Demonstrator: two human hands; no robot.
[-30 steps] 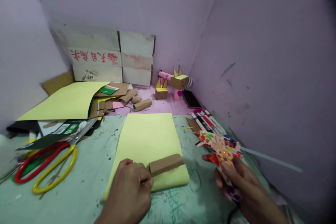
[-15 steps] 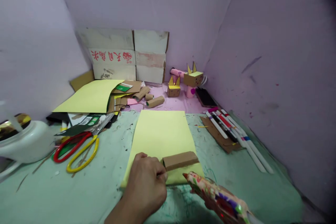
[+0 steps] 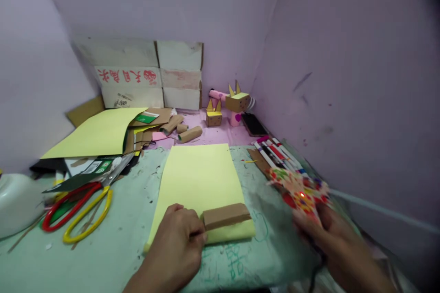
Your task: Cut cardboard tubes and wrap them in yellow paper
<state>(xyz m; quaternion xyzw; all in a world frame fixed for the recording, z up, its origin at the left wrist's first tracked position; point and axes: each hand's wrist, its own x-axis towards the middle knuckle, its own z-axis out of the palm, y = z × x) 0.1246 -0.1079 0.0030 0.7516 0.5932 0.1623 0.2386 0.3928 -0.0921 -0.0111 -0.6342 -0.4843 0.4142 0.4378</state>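
Note:
My left hand point(image 3: 184, 240) is closed at the left end of a brown cardboard tube point(image 3: 227, 216), its fingertips partly hidden. The tube lies across the near end of a yellow paper sheet point(image 3: 199, 171), whose near edge curls up around it. Off to the right, my right hand point(image 3: 332, 238) grips a flower-patterned glue gun point(image 3: 302, 190) with a red light glowing on it. The gun is blurred and hangs over the near ends of the markers, apart from the paper.
On the left lie red-and-yellow scissors point(image 3: 87, 210) beside a white pot point(image 3: 19, 203). Another yellow sheet point(image 3: 92, 132) rests on cardboard scraps. Small cardboard rolls point(image 3: 190, 134), animal-shaped box figures point(image 3: 213, 119) and a phone point(image 3: 253, 124) stand farther back. Markers point(image 3: 275, 153) lie at right.
The glue gun has moved up and right, away from the tube, and my right hand now shows. My left hand stays at the tube. The whole view has shifted somewhat.

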